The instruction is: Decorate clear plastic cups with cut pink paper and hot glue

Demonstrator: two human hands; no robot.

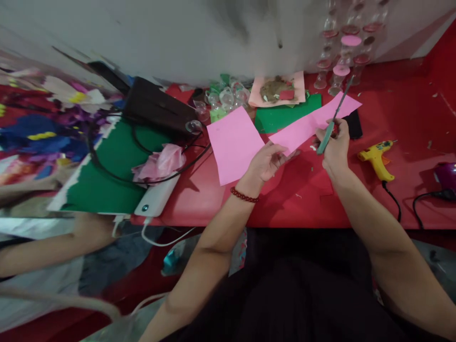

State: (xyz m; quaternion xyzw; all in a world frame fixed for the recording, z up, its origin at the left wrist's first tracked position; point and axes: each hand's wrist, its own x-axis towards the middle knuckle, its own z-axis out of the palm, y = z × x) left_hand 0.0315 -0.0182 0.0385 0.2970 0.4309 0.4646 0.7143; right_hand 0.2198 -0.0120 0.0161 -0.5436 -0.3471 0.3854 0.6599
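Note:
My left hand (268, 161), with a beaded bracelet at the wrist, pinches the near left end of a long pink paper strip (297, 134). In my right hand (337, 147) is a pair of scissors (327, 135) with greenish handles, its blades pointing up and away across the strip. The strip's far end flares out to the right behind the blades. Whether the right fingers also touch the paper is hidden by the scissors. A larger pink sheet (235, 142) lies flat on the table, just left of my left hand.
On the red table (402, 109) are a yellow glue gun (377, 159), a dark phone (354, 124), green sheets (285, 118) and a white power bank (156, 197). Clear plastic cups stand stacked (351, 57) at the back right. Another person's arm (53, 242) is at the left.

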